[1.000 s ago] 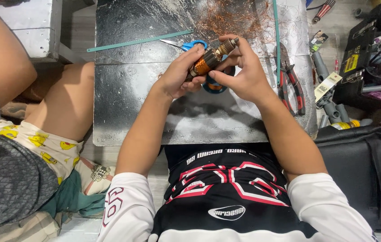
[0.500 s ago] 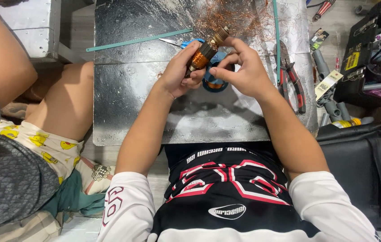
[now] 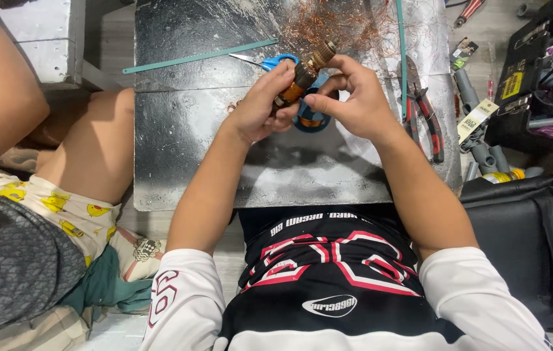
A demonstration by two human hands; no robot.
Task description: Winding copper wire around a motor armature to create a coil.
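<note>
Copper-wound cylindrical motor armature [image 3: 303,77] sits clasped in both grips, left hand [image 3: 260,104] and right hand [image 3: 353,103], over the scuffed grey metal sheet [image 3: 192,143].

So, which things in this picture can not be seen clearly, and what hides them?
Head view only:
- Copper-wound motor rotor: its middle is covered by the left hand and right hand.
- Blue round spool: mostly behind the right hand.
- Blue-handled scissors: one handle is hidden by the left hand.
- Black toolbox: cut by the right edge; its contents are too small.
</note>
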